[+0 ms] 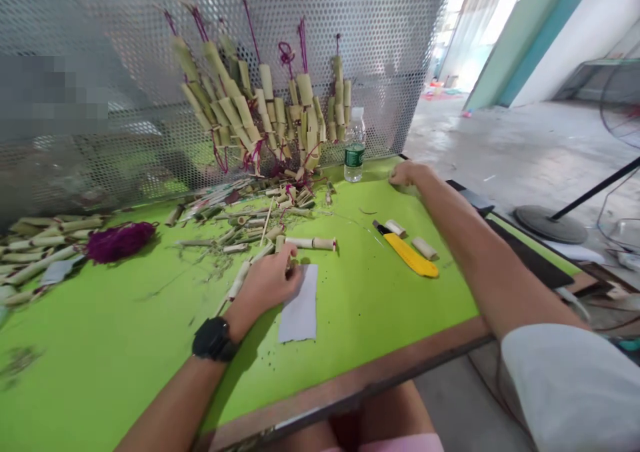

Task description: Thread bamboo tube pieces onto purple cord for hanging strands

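Note:
My left hand [270, 275], with a black watch at its wrist, rests on the green tabletop with its fingers curled. Its fingertips meet short bamboo pieces [280, 242]; what lies inside the grip is hidden. Just beyond them lies a jointed bamboo tube [311, 243] with a dark red tip. Partly beneath the hand is a white paper strip [303, 315]. My right arm reaches to the far right edge of the table, where my right hand [411, 173] is closed; anything in it is too small to make out. A yellow utility knife [410, 255] lies between the hands, beside two cut bamboo pieces [424, 248].
Strung bamboo bundles [230, 105] with purple cords lean on a perforated metal panel [390, 52]. A water bottle [355, 149] stands near my right hand. Purple yarn [120, 241] and bamboo sticks [45, 245] lie at left. A fan stand [550, 224] is on the floor at right.

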A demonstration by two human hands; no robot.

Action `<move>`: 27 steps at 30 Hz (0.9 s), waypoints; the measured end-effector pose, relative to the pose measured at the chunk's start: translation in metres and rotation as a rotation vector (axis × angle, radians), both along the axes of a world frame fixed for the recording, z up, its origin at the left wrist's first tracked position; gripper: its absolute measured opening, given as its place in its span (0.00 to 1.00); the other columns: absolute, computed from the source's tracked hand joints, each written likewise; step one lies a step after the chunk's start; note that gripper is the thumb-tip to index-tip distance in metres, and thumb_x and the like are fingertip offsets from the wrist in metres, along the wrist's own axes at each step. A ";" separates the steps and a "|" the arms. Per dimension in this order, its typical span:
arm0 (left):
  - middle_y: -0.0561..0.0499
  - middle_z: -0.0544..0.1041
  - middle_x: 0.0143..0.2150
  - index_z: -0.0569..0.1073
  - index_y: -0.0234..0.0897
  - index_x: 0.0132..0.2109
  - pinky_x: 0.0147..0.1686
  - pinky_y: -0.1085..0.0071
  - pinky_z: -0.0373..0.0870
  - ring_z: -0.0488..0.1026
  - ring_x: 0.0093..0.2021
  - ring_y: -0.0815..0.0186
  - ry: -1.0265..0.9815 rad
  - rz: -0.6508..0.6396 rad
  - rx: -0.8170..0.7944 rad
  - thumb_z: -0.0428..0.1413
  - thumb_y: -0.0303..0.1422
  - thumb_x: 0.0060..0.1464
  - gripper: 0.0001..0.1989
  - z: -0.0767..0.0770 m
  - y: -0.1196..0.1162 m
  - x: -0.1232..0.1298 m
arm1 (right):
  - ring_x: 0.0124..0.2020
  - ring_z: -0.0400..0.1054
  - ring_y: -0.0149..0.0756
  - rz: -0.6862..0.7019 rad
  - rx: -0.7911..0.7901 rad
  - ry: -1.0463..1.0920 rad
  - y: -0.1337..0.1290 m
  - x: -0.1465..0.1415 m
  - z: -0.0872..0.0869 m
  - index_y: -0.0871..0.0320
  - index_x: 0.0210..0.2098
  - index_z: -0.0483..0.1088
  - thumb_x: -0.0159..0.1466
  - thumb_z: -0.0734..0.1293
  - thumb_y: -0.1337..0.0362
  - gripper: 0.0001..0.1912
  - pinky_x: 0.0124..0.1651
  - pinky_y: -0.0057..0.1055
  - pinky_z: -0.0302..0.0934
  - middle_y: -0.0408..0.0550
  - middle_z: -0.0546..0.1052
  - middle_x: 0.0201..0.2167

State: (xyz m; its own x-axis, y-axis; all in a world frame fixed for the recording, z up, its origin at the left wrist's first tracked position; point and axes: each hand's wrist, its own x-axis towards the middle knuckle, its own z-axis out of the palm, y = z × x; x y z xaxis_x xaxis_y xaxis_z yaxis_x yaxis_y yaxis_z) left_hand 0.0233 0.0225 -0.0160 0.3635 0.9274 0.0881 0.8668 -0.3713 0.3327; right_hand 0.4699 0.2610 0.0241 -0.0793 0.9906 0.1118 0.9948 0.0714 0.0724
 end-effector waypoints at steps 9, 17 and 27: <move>0.51 0.63 0.42 0.51 0.44 0.47 0.42 0.65 0.65 0.65 0.38 0.63 -0.572 -0.064 0.123 0.48 0.26 0.65 0.12 -0.019 0.018 -0.012 | 0.40 0.75 0.42 0.371 -0.137 0.317 -0.135 -0.116 0.019 0.58 0.47 0.74 0.76 0.65 0.52 0.15 0.43 0.35 0.68 0.55 0.83 0.44; 0.49 0.72 0.48 0.49 0.44 0.52 0.61 0.60 0.68 0.73 0.50 0.64 -0.853 -0.037 0.142 0.48 0.29 0.70 0.13 -0.019 0.025 -0.009 | 0.43 0.74 0.47 0.789 -0.040 0.492 -0.226 -0.247 -0.027 0.57 0.58 0.73 0.71 0.70 0.54 0.20 0.46 0.43 0.68 0.58 0.81 0.52; 0.36 0.78 0.65 0.57 0.43 0.68 0.57 0.57 0.77 0.81 0.57 0.57 -0.944 -0.116 -0.124 0.54 0.40 0.73 0.23 -0.007 0.008 0.000 | 0.48 0.75 0.48 0.730 -0.036 0.597 -0.215 -0.227 -0.051 0.58 0.54 0.78 0.73 0.71 0.52 0.18 0.54 0.44 0.70 0.58 0.80 0.51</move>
